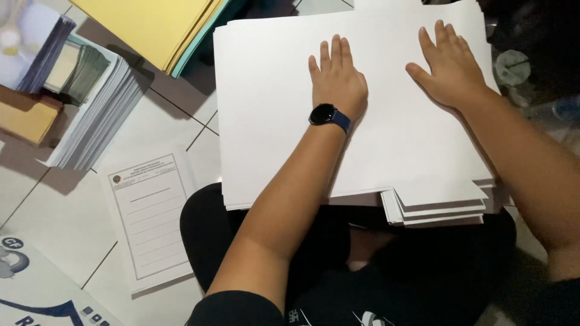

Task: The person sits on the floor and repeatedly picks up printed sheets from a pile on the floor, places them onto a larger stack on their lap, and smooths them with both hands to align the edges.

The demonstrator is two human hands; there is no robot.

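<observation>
A printed form point(150, 218) is laid on the tiled floor point(57, 217), a stack of booklets point(96, 111) is set beside it, and yellow card sheets point(151, 24) are piled above.

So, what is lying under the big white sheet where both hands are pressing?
Under the big white sheet, more white sheets stick out at its lower right corner, stacked unevenly. Left hand and right hand lie flat on top. How deep the stack goes is hidden.

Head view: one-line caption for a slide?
Both hands, left and right, rest flat on a stack of white sheets, beside a printed form on the tiled floor.
</observation>
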